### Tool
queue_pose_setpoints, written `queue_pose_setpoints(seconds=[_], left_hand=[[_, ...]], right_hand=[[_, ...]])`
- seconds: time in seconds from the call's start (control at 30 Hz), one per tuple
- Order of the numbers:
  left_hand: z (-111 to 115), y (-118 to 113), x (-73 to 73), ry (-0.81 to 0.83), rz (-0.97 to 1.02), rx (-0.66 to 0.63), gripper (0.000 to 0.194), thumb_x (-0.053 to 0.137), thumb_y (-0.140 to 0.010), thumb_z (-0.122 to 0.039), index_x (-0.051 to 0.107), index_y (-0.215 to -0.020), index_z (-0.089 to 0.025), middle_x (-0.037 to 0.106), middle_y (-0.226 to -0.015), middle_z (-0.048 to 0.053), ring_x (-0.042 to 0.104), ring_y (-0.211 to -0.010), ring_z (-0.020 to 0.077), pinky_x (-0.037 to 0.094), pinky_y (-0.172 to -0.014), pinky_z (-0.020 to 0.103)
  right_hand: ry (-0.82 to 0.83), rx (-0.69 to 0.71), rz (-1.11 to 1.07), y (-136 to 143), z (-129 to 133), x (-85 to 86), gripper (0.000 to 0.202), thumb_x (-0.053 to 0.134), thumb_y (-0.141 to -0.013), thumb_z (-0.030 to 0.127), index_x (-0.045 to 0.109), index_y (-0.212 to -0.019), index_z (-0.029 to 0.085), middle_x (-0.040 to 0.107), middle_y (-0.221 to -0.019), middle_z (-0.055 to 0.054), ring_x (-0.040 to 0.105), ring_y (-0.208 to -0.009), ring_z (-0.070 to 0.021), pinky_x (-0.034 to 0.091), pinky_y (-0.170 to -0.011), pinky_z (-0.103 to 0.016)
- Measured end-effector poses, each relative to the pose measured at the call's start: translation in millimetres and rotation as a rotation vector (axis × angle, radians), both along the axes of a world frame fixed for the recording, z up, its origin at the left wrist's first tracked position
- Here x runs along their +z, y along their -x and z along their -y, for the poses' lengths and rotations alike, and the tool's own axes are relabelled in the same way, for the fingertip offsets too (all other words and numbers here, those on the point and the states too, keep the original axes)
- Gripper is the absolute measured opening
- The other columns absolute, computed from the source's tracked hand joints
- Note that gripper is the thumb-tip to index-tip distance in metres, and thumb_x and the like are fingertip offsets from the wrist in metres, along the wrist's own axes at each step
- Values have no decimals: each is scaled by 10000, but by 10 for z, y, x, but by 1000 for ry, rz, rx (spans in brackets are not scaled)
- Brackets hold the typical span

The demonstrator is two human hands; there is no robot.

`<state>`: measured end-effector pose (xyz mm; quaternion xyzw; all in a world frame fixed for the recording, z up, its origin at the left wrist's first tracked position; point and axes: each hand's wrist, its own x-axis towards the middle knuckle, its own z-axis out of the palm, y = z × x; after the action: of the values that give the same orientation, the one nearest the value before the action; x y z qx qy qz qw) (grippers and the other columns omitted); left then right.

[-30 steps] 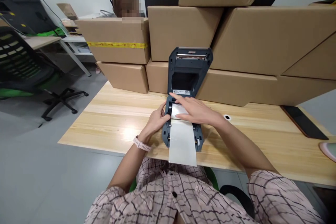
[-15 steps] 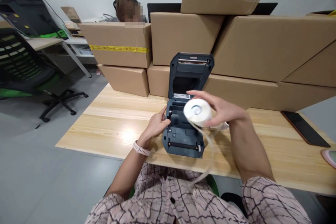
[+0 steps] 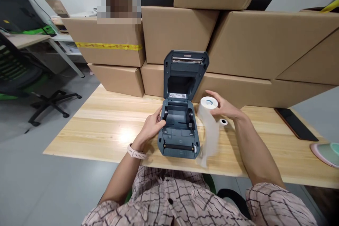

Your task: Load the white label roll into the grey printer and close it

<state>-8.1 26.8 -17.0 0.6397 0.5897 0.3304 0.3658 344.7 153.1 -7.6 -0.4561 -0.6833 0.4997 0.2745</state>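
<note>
so, the right hand [image 3: 225,107] curves around the white paper roll [image 3: 204,107], thumb against its near side, fingers partly spread around the right, and the roll is just right of the open printer [image 3: 178,132]! its loose strip [image 3: 212,136] trails toward the near edge of the table [image 3: 92,127]. over on the left, the left hand [image 3: 151,127] clasps the printer's left edge, thumb over the rim, fingers along the outer side. the lid [image 3: 185,72] tilts up at the far end, before stacked cardboard boxes [image 3: 180,35]; a dark phone [image 3: 296,123] lies far right.
</note>
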Motion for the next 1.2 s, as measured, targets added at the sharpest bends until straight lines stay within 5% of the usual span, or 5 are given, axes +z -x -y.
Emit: queue_pose_setpoints(seconds=[0.23, 0.43, 0.67, 0.87, 1.2], left_hand=[[-14, -1, -20, -6, 64, 8, 776, 529, -779, -246, 499, -1552, -183, 541, -743, -29, 453, -682, 154, 354, -654, 256], [-17, -12, -7, 6, 43, 8, 807, 525, -767, -267, 482, -1564, -148, 568, -762, -23, 460, -681, 154, 374, -680, 263], [5, -19, -15, -18, 73, 19, 791, 542, -774, -245, 495, -1560, -173, 601, -755, -19, 487, -690, 161, 418, -706, 267], [7, -21, -22, -16, 104, 26, 764, 554, -777, -243, 523, -1535, -152, 587, -759, -21, 486, -695, 154, 414, -686, 262], [-24, 0, -129, -47, 119, 28, 730, 589, -807, -264, 529, -1525, -141, 647, -788, 0, 520, -714, 168, 435, -716, 270]], right_hand=[[41, -35, -129, -454, 225, -165, 893, 816, -811, 449, 372, -1584, 392, 479, -1640, -85, 429, -1536, -310, 383, -1248, -571], [202, -20, -102, -699, 739, -357, 733, 828, -831, 438, 519, -1489, 347, 528, -1599, -127, 549, -1443, -319, 533, -1118, -522], [44, 312, -201, -200, 923, -47, 528, 755, -824, 668, 714, -1195, 293, 782, -904, -45, 751, -809, -240, 620, -726, -396], [-463, 393, 302, 792, 1043, 578, 469, 561, -1018, 504, 598, -1425, 275, 723, -1295, -83, 681, -1111, -287, 522, -949, -426], [-681, 487, 809, 1433, 667, 344, 310, 591, -965, 246, 705, -1249, 190, 777, -1045, -127, 654, -995, -319, 416, -966, -481]])
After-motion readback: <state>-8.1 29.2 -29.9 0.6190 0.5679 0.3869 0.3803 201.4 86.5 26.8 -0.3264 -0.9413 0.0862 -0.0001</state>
